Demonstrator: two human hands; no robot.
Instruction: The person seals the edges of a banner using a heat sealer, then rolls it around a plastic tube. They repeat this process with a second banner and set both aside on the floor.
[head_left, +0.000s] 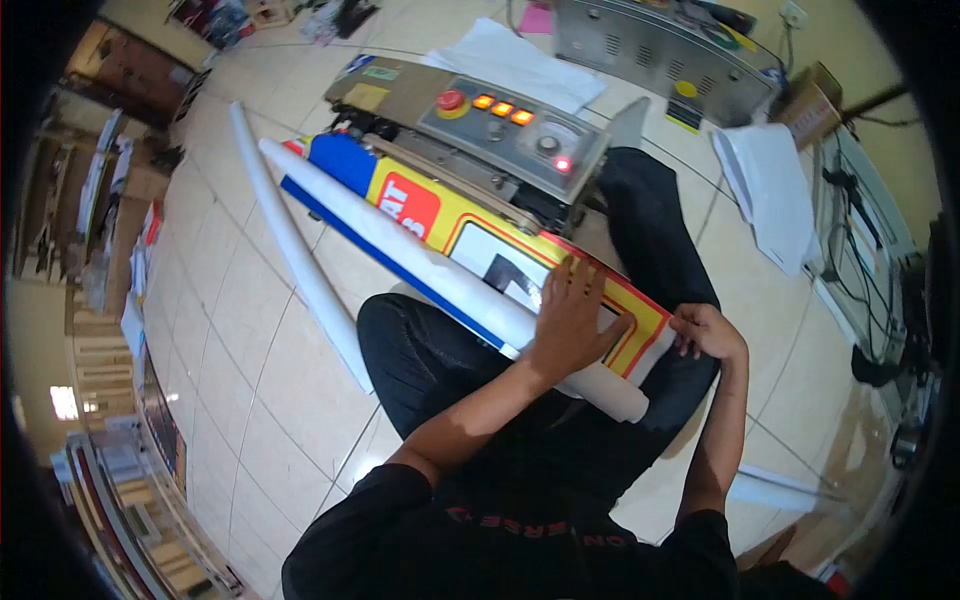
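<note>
A printed banner [462, 238] in yellow, red and blue lies across my lap, its far edge along a grey machine [520, 140] with lit orange buttons and a red knob. Its near part is rolled into a long white roll [400, 243]. My left hand [575, 318] rests flat on the printed face with fingers apart, close to the roll. At the banner's right end, my right hand [706, 332] pinches the corner between thumb and fingers. The roll's near end lies over my leg.
A long white tube [290, 240] lies on the tiled floor at left. White sheets [515, 65] lie behind the machine, and another white sheet [765, 195] is at right. A second metal machine [660, 60] stands at the back. Framed panels [140, 520] lean at lower left.
</note>
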